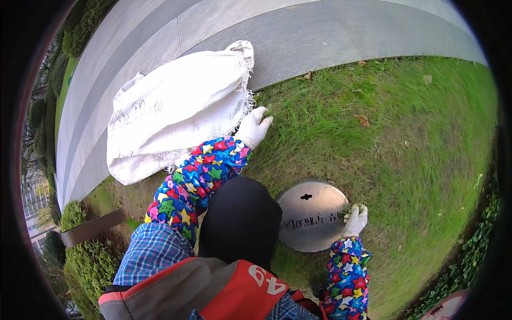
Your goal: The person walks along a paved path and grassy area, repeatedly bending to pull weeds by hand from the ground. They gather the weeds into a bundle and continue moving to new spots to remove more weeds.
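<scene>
My left hand (pixel 255 127), in a white glove, reaches to the grass beside the frayed mouth of a white woven sack (pixel 180 108). Its thumb and a finger are a little apart, and whether anything lies between them is too small to tell. My right hand (pixel 356 221), gloved alike, is at the right edge of a round metal ground cover (pixel 308 236). A few grass blades (pixel 345 209) show at its curled fingertips, over the cover's rim. The cover bears dark writing and has a small dark slot. Star-patterned sleeves cover both forearms.
The sack lies across grey stone paving (pixel 296 48) and the lawn (pixel 400 168), with handwriting on it. Dry leaves (pixel 362 120) are scattered on the grass. Leafy plants (pixel 472 256) edge the right side. A brown metal strip (pixel 94 228) and bushes (pixel 90 264) stand at lower left.
</scene>
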Tool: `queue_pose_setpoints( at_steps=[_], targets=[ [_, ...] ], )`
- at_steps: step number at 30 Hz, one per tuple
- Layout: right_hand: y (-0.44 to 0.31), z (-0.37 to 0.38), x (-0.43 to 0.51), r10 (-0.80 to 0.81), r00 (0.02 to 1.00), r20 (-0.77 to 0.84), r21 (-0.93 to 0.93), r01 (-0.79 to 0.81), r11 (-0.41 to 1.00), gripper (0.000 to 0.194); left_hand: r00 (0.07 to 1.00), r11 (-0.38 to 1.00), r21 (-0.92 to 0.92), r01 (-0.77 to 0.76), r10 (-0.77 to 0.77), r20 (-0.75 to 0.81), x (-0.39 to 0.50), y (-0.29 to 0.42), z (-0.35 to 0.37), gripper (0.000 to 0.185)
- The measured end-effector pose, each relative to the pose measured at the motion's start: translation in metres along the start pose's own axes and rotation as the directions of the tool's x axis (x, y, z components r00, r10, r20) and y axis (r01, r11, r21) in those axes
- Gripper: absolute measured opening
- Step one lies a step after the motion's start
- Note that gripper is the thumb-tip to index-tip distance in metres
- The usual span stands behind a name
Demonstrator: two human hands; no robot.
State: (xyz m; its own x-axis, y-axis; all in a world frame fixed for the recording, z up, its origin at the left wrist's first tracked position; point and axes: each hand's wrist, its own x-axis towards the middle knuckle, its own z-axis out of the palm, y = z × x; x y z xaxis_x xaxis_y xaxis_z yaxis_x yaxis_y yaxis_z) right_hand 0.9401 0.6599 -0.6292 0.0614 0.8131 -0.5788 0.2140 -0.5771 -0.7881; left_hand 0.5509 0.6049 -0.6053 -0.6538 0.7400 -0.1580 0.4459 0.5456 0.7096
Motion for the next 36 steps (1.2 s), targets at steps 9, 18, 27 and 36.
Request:
queue_pose_setpoints(
  at_steps=[9, 18, 27, 36],
  targets=[
    [-0.001, 0.002, -0.004, 0.006, 1.0, 0.009, -0.002, -0.006, 1.0, 0.019, 0.98, 0.813, 0.581, -0.049, -0.074, 0.187, 0.064, 0.031, 0.043, 0.025],
    [-0.004, 0.006, -0.009, -0.012, 1.0, -0.009, 0.019, 0.012, 1.0, 0.016, 0.975, 0.971, -0.113, 0.209, -0.199, 0.094, 0.07, -0.021, 0.042, 0.038],
    [-0.003, 0.004, -0.008, -0.011, 1.0, 0.019, 0.006, 0.011, 1.0, 0.012, 0.971, 0.973, 0.176, -0.148, 0.177, -0.161, 0.086, 0.01, 0.067, 0.034],
    [-0.003, 0.005, -0.009, -0.036, 0.999, 0.022, -0.03, 0.037, 0.999, 0.011, 0.9, 0.775, 0.632, -0.018, -0.262, 0.347, 0.12, 0.056, 0.067, 0.037]
  ],
)
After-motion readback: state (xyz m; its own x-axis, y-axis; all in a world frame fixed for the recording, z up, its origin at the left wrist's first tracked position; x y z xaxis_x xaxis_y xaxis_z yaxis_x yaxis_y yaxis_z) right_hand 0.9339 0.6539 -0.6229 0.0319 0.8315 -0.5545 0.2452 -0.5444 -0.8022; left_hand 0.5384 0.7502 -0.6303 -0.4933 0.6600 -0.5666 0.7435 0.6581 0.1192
